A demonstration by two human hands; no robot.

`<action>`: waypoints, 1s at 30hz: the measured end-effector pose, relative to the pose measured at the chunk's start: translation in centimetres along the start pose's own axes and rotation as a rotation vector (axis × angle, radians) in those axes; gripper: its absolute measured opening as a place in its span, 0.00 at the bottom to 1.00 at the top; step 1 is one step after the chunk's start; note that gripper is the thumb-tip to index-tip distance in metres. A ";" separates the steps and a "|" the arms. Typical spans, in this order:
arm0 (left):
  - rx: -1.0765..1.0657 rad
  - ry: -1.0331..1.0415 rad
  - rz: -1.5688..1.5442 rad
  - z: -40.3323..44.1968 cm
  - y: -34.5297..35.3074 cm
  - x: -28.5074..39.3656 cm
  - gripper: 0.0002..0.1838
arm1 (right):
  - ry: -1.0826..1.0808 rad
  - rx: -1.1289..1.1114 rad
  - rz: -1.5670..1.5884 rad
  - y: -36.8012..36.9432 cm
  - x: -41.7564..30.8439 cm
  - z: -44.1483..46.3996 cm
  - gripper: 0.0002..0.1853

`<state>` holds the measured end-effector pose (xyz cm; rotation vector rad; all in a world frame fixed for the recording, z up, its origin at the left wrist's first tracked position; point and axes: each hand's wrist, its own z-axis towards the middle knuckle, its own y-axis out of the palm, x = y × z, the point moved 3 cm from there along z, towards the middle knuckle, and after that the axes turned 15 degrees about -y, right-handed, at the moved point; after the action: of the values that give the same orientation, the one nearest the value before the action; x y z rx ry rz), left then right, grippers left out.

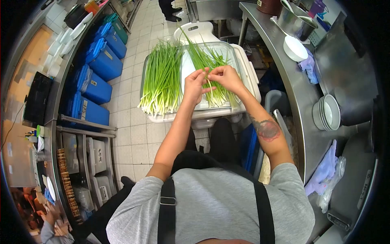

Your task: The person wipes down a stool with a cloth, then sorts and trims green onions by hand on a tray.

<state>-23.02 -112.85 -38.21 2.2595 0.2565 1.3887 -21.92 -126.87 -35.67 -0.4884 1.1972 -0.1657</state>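
long green spring onions with white stem ends (162, 73) lie in two groups in a shallow rectangular tray with a pale inside (186, 67), at 12 o'clock from the person. the fuller, neatly lined-up bundle fills the 9 o'clock side of the tray; a thinner, looser heap of green stalks (221, 97) sits at 3 o'clock, partly under the hands. in both, the pale ends point roughly to 6 o'clock and most leaf tips to 12.

the left hand (196, 83) has its fingers partly spread, with thumb and forefinger brought close to the other hand's fingertips; whether it grips anything i cannot tell. the right hand (227, 79) is pinched at thumb and forefinger, seemingly on one slim stalk with a pale stem (209, 84), just above the looser heap.

the step in hand looks like cleaning stalks one by one, perhaps peeling off a thin outer layer or a poor leaf, and the even bundle at 9 o'clock suggests much of the lot is already done. the next move would call for a light pinch and a short pull along the stem without snapping it, then laying the stalk with its pale end towards 6 o'clock.
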 end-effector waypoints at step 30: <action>0.276 0.154 -0.154 0.9 -6.5 3.3 0.18 | -0.080 -0.051 0.353 2.7 1.5 0.3 0.07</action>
<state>-20.12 -106.19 -39.11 2.2899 0.6978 1.5242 -21.41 -124.97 -38.07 -0.3175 1.1919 0.1858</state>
